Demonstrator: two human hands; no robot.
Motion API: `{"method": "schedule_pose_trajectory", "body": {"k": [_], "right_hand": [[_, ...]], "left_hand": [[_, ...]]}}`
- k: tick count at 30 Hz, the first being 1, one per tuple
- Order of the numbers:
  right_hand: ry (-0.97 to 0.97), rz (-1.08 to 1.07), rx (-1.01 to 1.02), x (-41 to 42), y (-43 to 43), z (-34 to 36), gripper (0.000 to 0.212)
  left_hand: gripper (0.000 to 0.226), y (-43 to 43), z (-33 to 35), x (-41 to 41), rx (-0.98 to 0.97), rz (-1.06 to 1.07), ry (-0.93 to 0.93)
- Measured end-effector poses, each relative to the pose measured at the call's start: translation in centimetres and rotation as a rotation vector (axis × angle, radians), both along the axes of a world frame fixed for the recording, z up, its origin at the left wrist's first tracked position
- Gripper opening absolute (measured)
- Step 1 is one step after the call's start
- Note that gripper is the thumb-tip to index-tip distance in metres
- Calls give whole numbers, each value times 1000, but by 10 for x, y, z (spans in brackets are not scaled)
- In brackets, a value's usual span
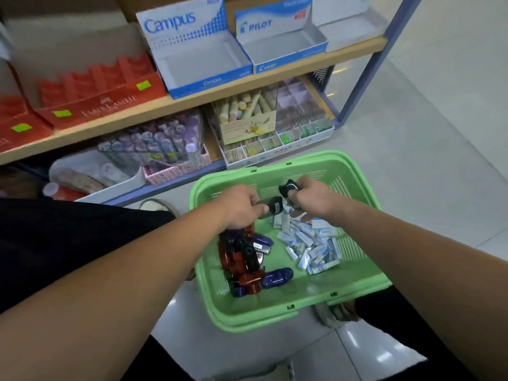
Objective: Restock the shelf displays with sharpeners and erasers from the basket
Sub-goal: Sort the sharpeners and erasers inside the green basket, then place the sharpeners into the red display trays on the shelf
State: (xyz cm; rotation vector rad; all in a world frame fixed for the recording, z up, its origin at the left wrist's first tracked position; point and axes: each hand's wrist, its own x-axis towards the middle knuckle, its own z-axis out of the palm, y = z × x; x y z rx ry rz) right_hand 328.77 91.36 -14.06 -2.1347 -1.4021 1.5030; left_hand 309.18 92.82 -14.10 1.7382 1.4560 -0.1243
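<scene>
A green plastic basket (351,294) sits on the floor in front of me. Its left half holds a heap of dark red, black and purple sharpeners (244,257); its right half holds several blue-and-white wrapped erasers (313,246). My left hand (239,206) hovers over the heap, closed on a black sharpener (275,206). My right hand (310,198) is beside it, gripping another black sharpener (287,188). On the shelf above stand an empty Campus display box (198,64) and an empty Pilot display box (283,48).
Red Faber-Castell boxes (90,103) fill the shelf's left part. Below the wooden shelf board (192,101) are a clear tub of purple items (159,141), a chalk box (247,116) and a compartment tray (297,133). A blue upright post (368,78) bounds the shelf; tiled floor lies right.
</scene>
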Motion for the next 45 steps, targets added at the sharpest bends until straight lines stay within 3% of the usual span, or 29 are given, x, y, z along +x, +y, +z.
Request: {"method": "schedule_pose_trajectory", "body": {"k": [3, 7, 10, 13, 15, 22, 27, 31, 35, 40, 45], "right_hand": [[166, -51, -29, -12, 11, 45, 30], [270, -13, 10, -26, 28, 95, 20], [364, -48, 75, -46, 44, 121, 27], [434, -78, 147, -70, 55, 138, 10], [485, -66, 182, -86, 62, 149, 10], [717, -64, 294, -142, 73, 175, 15], [742, -22, 350, -182, 90, 179, 13], [745, 31, 333, -224, 104, 177, 15], [763, 168, 298, -282, 112, 173, 18], [696, 226, 397, -352, 118, 164, 17], [542, 204, 457, -387, 138, 161, 21]], "left_hand": [[24, 5, 34, -14, 27, 19, -70], [27, 10, 83, -36, 104, 113, -146], [30, 14, 108, -52, 159, 198, -225], [29, 17, 125, -75, 196, 314, -300], [28, 17, 137, -89, 225, 407, -356], [19, 23, 193, -130, 156, 637, -621], [16, 39, 204, -171, 65, 578, -604], [22, 48, 202, -211, 75, 699, -592], [36, 45, 188, -262, 142, 800, -508], [14, 38, 187, -329, 219, 903, -574], [15, 55, 190, -369, 384, 990, -596]]}}
